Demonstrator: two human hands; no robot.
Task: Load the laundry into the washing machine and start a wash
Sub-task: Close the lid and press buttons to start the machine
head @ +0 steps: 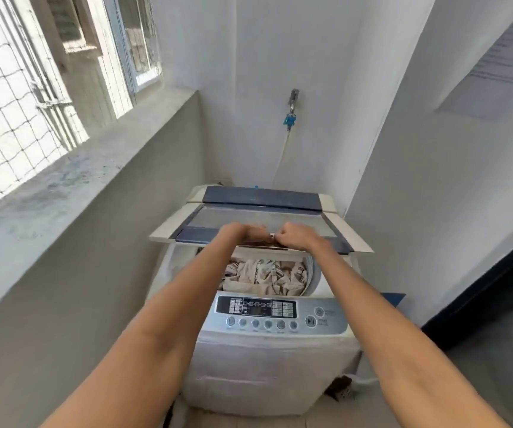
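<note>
Lower centre of the frame: the white top-loading washing machine point(267, 366) stands in a narrow corner, its silver-grey control panel point(281, 313) with round buttons facing the camera. No button is being touched; whether the display is lit cannot be told.

Just above the panel, the drum opening holds the crumpled beige and cream laundry point(264, 278), lying below the rim as far as can be seen. Loading appears done.

Middle of the frame: both bare forearms reach over the drum to the front edge of the folding dark-blue and grey lid point(258, 217), which is half raised. The left hand point(242, 232) and the right hand point(295, 234) sit close together at that edge, fingers curled over it, gripping it; the fingertips themselves are hidden.

Judgement: the step in hand is closing the lid. To do it well, bring the edge down evenly with both hands so the fold flattens without twisting, check that no cloth lies across the rim, and release before the lid seats. Then power and start on the panel.

Upper centre: a metal wall tap with a blue hose connector point(290, 118); whether it is open cannot be told and should be confirmed.
</note>
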